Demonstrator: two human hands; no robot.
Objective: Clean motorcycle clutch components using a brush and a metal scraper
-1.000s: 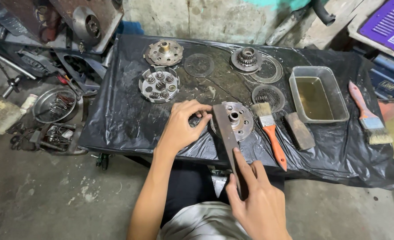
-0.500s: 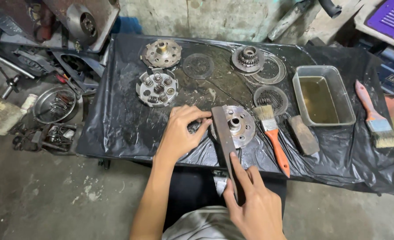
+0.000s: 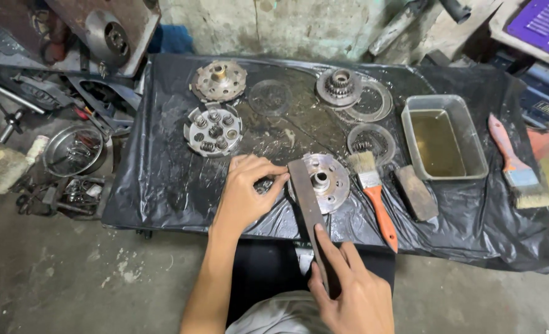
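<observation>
We see round hub plate (image 3: 322, 182) at lower centre of frame on black plastic sheet (image 3: 163, 179), barely shifted from a second ago. Left hand (image 3: 246, 195) stays curled, fingertips pinching small dark part at plate's left edge. Right hand (image 3: 348, 291) keeps clasping flat metal bar (image 3: 311, 216), laid across plate. Orange-handled brush (image 3: 373, 192) just right.

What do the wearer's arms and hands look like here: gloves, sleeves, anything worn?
Both are bare: no gloves, and no sleeves on the forearms in view. No watch, ring or band shows on the left hand or the right hand. Slim forearms, short nails.
</observation>
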